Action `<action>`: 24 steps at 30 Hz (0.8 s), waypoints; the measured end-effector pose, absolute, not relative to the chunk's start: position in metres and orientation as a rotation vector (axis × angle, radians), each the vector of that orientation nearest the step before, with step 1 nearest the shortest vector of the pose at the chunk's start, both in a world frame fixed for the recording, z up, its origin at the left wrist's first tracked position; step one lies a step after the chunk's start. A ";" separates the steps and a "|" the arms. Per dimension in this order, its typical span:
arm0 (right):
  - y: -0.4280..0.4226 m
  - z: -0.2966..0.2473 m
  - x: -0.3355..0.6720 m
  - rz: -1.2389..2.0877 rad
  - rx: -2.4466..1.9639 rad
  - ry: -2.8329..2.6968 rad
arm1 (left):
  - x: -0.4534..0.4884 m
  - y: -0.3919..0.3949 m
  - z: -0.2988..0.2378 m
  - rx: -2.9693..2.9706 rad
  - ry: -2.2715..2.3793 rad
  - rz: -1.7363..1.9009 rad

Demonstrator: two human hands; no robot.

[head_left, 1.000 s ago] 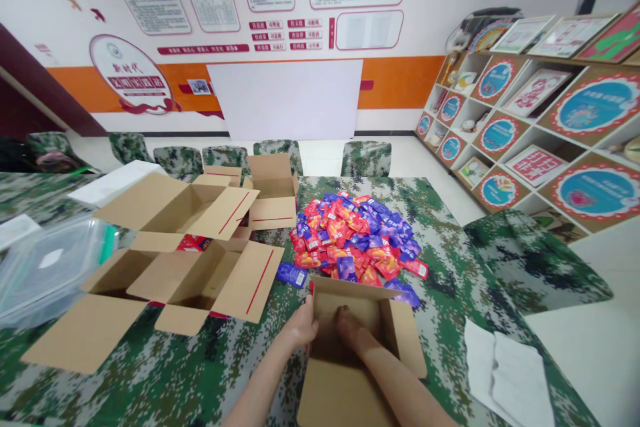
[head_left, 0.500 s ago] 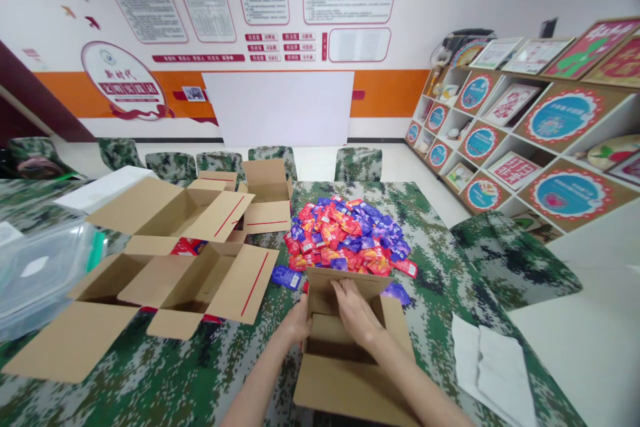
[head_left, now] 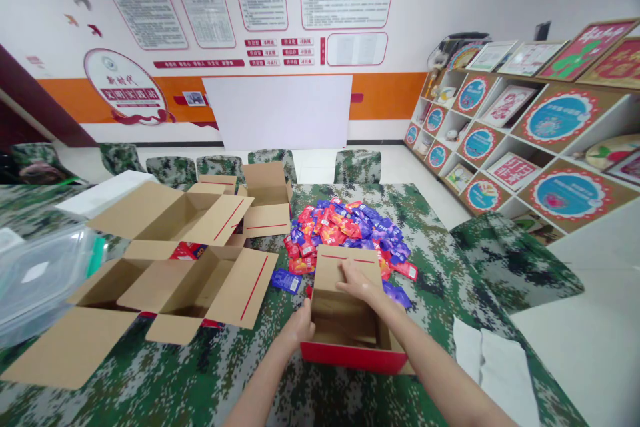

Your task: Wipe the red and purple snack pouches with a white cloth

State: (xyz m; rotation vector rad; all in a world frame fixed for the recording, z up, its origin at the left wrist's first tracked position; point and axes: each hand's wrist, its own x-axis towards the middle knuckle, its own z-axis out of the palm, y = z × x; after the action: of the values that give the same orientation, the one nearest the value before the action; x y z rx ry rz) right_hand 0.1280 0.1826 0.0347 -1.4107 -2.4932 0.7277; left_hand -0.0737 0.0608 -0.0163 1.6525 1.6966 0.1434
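Observation:
A small open cardboard box [head_left: 345, 340] with a red front face stands on the camouflage table [head_left: 200, 373] right before me. My left hand [head_left: 300, 325] grips its left wall. My right hand [head_left: 356, 281] lies with fingers stretched flat on the raised far flap [head_left: 345, 265], pressing it outward. Behind the box lies a heap of red, purple and blue sachets [head_left: 345, 232].
Larger open cartons [head_left: 190, 280] [head_left: 165, 213] and another small one [head_left: 267, 200] stand at the left. A clear plastic bin [head_left: 35, 280] sits at the far left, white paper [head_left: 500, 373] at the right. Camouflage chairs [head_left: 357, 165] line the far side; shelves [head_left: 525, 127] stand at the right.
My right hand came up out of the box and pushed the far flap up and back. The near flap has dropped, showing the red front. The left hand stayed on the left wall.

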 end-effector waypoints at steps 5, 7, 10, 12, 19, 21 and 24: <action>0.166 0.023 0.132 0.550 -1.253 -2.724 | -0.073 0.057 -0.014 1.663 1.709 0.201; 0.160 0.017 0.135 0.499 -1.273 -2.817 | -0.074 0.056 -0.013 1.674 1.696 0.226; 0.159 0.006 0.137 0.511 -1.323 -2.867 | -0.074 0.056 -0.013 1.686 1.673 0.239; 0.163 0.000 0.138 0.594 -1.292 -2.876 | -0.074 0.057 -0.013 1.694 1.664 0.238; 0.168 0.006 0.140 1.105 -1.388 -2.795 | -0.075 0.059 -0.014 1.687 1.648 0.255; 0.168 0.010 0.140 1.175 -1.411 -2.782 | -0.075 0.059 -0.015 1.685 1.648 0.258; 0.169 0.012 0.139 1.123 -1.375 -2.810 | -0.075 0.058 -0.016 1.665 1.659 0.266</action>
State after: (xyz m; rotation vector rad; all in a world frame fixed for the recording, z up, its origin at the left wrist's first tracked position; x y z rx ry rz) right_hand 0.1391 0.1694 0.0117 -1.3750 -2.8101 1.1228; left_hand -0.0747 0.0583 -0.0156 1.6655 1.6595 0.2658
